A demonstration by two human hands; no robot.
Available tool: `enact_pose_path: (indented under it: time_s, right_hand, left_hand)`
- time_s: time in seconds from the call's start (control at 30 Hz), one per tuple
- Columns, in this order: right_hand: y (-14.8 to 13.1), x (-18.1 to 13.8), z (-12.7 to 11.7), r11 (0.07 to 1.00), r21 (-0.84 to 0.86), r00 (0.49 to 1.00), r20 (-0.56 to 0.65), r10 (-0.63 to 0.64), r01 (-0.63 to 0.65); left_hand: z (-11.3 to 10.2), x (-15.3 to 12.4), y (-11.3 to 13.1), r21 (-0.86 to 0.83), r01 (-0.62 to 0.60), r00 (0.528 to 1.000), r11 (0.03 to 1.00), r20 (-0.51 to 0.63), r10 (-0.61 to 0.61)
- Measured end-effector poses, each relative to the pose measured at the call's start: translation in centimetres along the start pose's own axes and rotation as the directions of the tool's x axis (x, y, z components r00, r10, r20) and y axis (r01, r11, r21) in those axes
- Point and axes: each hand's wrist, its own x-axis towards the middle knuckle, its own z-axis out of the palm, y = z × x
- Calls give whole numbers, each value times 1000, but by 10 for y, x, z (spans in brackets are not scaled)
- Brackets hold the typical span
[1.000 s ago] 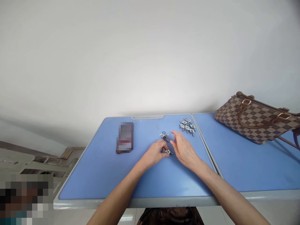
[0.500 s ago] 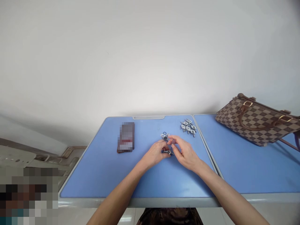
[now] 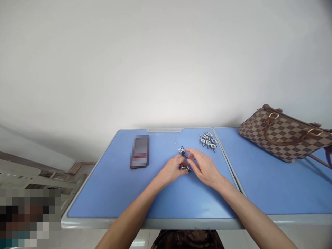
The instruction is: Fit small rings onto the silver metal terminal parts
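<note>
My left hand (image 3: pixel 172 169) is closed around a small silver metal fitting with a dark ring (image 3: pixel 184 168), low over the blue table; its fingers hide part of the fitting. Just beyond those fingers are more small metal parts (image 3: pixel 183 152), with a dark round piece and a thin ring among them. My right hand (image 3: pixel 204 169) reaches in from the right, its fingers curved and its thumb apart from the index finger. The index fingertip is beside these parts; whether it touches them I cannot tell.
A pile of several similar metal fittings (image 3: pixel 208 140) lies at the back right of the blue table (image 3: pixel 103 193). A dark, partly blurred flat object (image 3: pixel 140 151) lies to the left. On the adjoining table stands a checkered handbag (image 3: pixel 287 135). The wall rises behind.
My right thumb and fingers have shifted slightly beside the loose metal parts. My left hand keeps its hold on the fitting in nearly the same place.
</note>
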Motion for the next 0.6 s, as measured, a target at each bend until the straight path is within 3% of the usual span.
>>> enact_pose_path:
  time_s: [0.13,0.33,0.47,0.6]
  right_hand:
    - [4,0,2,999,49,1000,-12,16,-15]
    - [-4,0,-7,963,253,989,131,62,-94]
    - [-3,1,-6,971,201,988,109,107,-127]
    - [2,2,-2,996,58,997,34,66,-68]
  left_hand:
    - [1,0,-2,-3,5,1000,1000,-11,-5]
    - [3,2,-6,-14,-19,1000,1000,-18,18]
    - [3,2,-5,6,-1,1000,1000,-16,1]
    - [2,1,-3,15,7,1000,1000,-8,-6]
